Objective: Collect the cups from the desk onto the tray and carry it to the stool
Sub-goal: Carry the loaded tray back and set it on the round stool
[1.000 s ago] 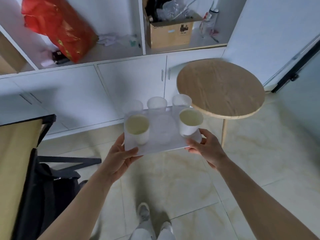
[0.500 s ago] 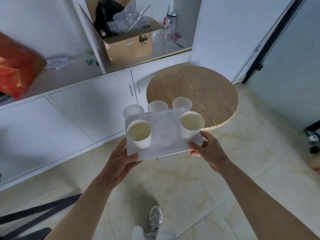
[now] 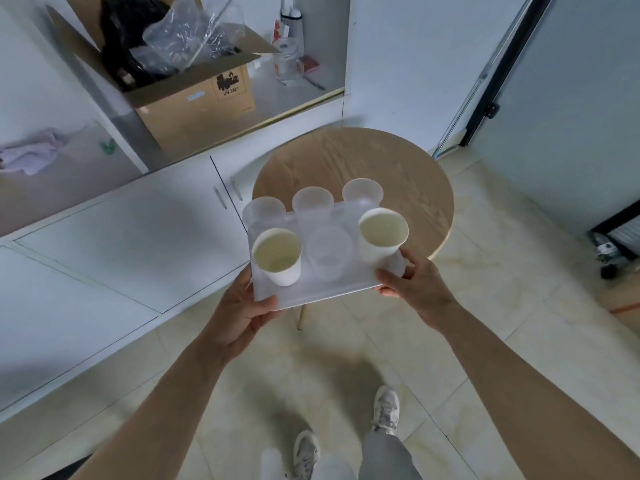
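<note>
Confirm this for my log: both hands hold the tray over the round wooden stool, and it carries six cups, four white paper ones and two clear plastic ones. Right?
Not quite. The head view shows two white paper cups and four clear plastic cups, not the reverse. The rest stands: the left hand and right hand hold the tray over the stool.

Both hands are holding a clear tray [image 3: 322, 291] by its near corners, the left hand [image 3: 239, 315] gripping the near left corner and the right hand [image 3: 417, 284] the near right. Two paper cups are standing just beyond the thumbs, one [image 3: 277, 256] by the left hand and one [image 3: 382, 235] by the right, with four clear cups [image 3: 329, 252] between and beyond them. The tray is hovering over the near edge of a round wooden stool [image 3: 398, 168] beyond the hands.
</note>
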`<state>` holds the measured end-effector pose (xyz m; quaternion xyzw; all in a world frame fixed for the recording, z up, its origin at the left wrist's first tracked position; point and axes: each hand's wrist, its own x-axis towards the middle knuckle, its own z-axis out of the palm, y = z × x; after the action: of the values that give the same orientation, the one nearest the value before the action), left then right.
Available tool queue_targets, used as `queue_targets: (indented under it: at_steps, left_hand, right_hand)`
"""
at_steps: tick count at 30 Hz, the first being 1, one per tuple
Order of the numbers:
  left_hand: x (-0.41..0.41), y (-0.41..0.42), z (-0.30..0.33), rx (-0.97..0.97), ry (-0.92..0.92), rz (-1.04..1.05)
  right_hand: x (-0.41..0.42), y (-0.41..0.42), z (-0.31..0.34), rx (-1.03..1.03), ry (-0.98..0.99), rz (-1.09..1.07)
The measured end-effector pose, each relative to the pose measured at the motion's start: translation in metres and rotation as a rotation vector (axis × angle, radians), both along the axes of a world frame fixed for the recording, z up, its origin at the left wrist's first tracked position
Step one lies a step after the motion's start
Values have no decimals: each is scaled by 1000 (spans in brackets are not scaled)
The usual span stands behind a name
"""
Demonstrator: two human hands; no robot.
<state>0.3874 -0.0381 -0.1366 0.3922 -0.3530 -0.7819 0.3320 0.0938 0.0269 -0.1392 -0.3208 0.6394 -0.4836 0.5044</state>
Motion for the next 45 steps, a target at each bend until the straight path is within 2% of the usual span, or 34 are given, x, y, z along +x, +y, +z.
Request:
queue_targets:
  at_steps: [14,21,37,45]
  left_hand:
    - [-144,-52,-18,50,26,140]
    - [-191,-81,-22,37,-7,226]
    - [-229,-174,-21,3,-57,265]
    - [-250,-186,-22,39,-66,404]
  right_hand:
    - [-151,-96,1,44,-15,141]
    - [-198,-145,-7,57,33,218]
    - [-235,-255,2,33,45,275]
    - [-252,-299,-8,62,40,365]
